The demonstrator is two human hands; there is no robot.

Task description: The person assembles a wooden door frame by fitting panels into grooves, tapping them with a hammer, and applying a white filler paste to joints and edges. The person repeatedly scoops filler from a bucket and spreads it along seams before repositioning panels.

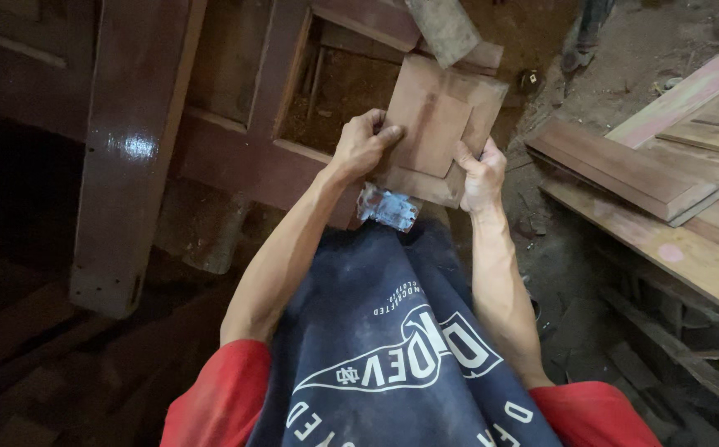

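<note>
Two hands hold one raised wooden panel (436,131) at upper centre: left hand (363,145) closed on its left edge, right hand (482,175) on its lower right; long axis tilts top-right.

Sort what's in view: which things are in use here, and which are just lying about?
In use: wood panel, left hand, right hand, crumpled sandpaper.
Lying about: door frame, stacked boards, glossy beam.

glossy dark door frame (136,149) left; stacked planks (674,165) right on dirt floor (566,83)
</note>
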